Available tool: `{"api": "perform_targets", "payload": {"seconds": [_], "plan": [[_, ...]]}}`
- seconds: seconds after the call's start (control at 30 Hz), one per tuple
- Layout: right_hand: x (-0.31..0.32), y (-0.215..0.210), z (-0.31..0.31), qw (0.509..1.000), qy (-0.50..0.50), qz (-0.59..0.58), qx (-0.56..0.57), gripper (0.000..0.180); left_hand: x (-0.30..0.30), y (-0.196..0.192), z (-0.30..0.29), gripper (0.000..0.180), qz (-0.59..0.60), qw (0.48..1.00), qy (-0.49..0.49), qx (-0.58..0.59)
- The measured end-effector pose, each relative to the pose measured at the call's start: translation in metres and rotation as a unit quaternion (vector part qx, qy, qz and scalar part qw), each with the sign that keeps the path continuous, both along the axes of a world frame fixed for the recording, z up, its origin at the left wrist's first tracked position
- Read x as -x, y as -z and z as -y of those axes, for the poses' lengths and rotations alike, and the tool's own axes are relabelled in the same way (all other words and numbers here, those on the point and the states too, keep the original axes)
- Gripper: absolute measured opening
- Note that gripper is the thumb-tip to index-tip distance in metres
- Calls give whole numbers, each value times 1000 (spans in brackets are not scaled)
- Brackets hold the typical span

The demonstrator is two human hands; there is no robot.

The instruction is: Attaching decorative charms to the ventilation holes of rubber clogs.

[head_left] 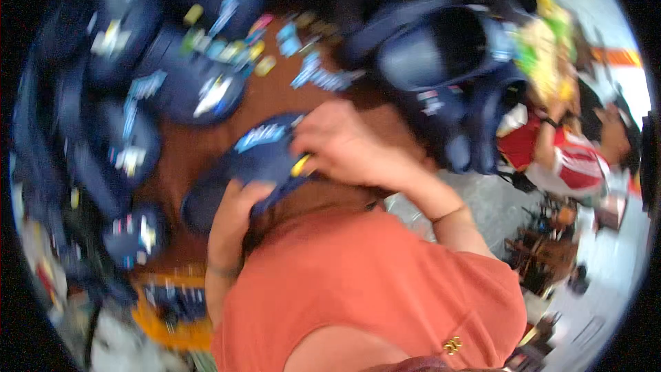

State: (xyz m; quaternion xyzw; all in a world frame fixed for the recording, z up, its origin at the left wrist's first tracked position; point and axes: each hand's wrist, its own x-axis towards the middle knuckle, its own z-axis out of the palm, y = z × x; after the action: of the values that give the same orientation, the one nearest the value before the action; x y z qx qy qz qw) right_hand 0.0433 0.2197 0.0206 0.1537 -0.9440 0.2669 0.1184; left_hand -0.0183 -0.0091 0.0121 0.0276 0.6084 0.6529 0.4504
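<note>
Orange shirt [372, 289] fills the lower frame, and both forearms rise from it to a navy cap [258, 155] held just above the brown bench [265, 100]. Left hand [237, 210] cups the cap from beneath, fingers curled shut around its edge, apparently to steady it. Right hand [344, 145] presses on top, fingers pinched narrow on a small yellow tag [300, 164] at the cap's side. More navy caps [206, 93] lie spread over the bench, with a stack [447, 62] to the right. Blur hides finer detail.
</note>
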Motion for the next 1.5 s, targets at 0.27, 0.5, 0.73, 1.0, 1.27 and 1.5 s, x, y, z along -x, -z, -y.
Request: {"api": "perform_targets", "payload": {"seconds": [0.27,0.5,0.73,1.0,1.27,1.5], "plan": [[-8,-3,5,995,-35,75,48,15,2,9,8,35,85,996,-20,-28],[17,-12,3,966,-3,259,-22,63,-8,7,4,34,65,998,10,-9],[36,-25,8,905,-44,422,-24,78,-16,13,7,18,-103,991,70,-58],[28,-26,19,914,-9,403,-45,70,-10,9,5,21,-52,994,64,-65],[33,0,3,941,-18,337,-4,67,-8,0,2,29,-29,998,39,-43],[1,-7,-3,990,-66,121,-21,29,-7,-11,-3,31,0,999,30,40]]}}
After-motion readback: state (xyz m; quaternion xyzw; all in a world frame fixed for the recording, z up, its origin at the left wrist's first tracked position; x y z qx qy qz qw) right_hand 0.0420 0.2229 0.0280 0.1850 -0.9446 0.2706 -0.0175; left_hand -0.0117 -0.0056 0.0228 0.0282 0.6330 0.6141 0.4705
